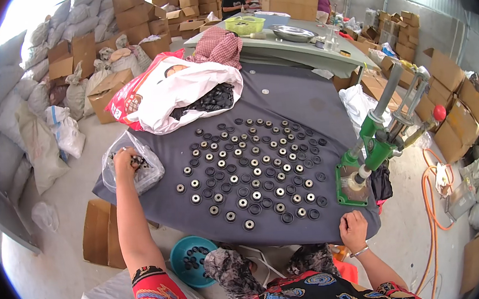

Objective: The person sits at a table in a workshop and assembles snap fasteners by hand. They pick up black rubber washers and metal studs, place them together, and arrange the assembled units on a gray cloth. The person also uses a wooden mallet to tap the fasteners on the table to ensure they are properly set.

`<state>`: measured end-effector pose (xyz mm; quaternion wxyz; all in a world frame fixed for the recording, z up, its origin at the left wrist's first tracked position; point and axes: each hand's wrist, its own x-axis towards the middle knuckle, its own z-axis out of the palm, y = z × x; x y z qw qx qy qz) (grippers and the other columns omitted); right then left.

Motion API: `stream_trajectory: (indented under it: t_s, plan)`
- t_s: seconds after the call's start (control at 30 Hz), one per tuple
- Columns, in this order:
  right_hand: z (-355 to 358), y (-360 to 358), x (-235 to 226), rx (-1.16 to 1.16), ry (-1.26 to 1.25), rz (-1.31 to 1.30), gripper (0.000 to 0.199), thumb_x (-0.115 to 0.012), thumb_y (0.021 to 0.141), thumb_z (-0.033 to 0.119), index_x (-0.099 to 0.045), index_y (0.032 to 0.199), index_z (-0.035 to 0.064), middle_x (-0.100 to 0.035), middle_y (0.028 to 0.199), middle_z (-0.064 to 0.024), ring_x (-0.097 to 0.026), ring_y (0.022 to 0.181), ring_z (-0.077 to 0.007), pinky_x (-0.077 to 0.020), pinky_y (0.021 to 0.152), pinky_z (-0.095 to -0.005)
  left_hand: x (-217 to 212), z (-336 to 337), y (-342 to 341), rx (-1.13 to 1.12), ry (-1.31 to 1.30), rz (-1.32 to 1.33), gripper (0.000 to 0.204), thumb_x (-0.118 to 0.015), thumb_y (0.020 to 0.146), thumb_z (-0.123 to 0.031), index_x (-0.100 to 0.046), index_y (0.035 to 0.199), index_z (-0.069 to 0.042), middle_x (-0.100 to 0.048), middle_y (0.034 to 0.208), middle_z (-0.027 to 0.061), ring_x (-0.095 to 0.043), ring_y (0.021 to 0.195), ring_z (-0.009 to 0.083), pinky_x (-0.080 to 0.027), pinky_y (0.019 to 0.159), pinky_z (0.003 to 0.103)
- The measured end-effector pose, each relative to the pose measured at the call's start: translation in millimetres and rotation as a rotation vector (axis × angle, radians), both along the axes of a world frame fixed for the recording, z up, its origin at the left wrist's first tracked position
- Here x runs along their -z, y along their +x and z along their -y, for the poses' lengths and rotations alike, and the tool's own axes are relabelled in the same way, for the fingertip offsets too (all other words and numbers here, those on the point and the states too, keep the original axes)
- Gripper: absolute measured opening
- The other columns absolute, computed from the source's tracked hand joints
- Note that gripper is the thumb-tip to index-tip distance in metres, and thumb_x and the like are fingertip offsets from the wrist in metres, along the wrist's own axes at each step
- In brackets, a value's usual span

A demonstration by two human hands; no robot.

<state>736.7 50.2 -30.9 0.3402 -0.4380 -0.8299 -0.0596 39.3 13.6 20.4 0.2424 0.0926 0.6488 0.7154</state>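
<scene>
My left hand [126,161] reaches down into a clear plastic bag [151,174] of small metal parts at the table's left edge. Its fingers are curled among the parts, and what they grip is hidden. At the front right edge rests my right hand [354,230], fingers folded into a loose fist with nothing showing in them. Just beyond it stands a green hand press [351,187] with a red-knobbed lever. Many black rings [255,209] are spread over the dark tablecloth [280,96]. Silvery round inserts with a centre hole [249,224] sit in many of the rings; others are bare.
A white-and-red sack [157,102] of black parts lies open at the table's far left. Below the front edge is a teal basin [179,258] with several black rings. Cartons [457,123] and an orange hose [429,206] are on the right. People work at the far table [275,45].
</scene>
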Motion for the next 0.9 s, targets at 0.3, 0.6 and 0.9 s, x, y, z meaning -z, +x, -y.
stream_trajectory:
  t_s: [0.3,0.6,0.9]
  plan:
    - [-1,2,3,-0.002,0.006,0.003,0.011,-0.063,0.072,0.003,-0.053,0.074,0.0042,-0.051,0.072,-0.0123,-0.053,0.070,-0.0331,-0.0433,0.061,-0.0439,-15,10,-2,-0.208,0.698,0.548,0.017,-0.059,0.085,-0.023,-0.056,0.083,-0.007,-0.050,0.070,0.0041,-0.044,0.054,0.0151,-0.026,0.039,0.024]
    - [1,1,0,0.000,-0.010,-0.012,0.009,-0.062,0.075,0.004,-0.053,0.076,0.0036,-0.052,0.074,-0.0121,-0.054,0.071,-0.0327,-0.0435,0.062,-0.0432,-31,27,38,-0.147,0.940,0.609,0.019,-0.052,0.089,-0.024,-0.055,0.083,-0.006,-0.053,0.071,0.0075,-0.051,0.063,0.0193,-0.027,0.037,0.023]
    - [2,2,-2,-0.071,0.028,-0.110,0.005,-0.061,0.080,0.004,-0.057,0.082,0.0026,-0.055,0.076,-0.0122,-0.055,0.070,-0.0316,-0.0447,0.062,-0.0396,-45,63,218,0.282,1.067,0.700,0.017,-0.054,0.089,-0.023,-0.054,0.081,-0.008,-0.049,0.079,0.0083,-0.051,0.071,0.0185,-0.030,0.035,0.020]
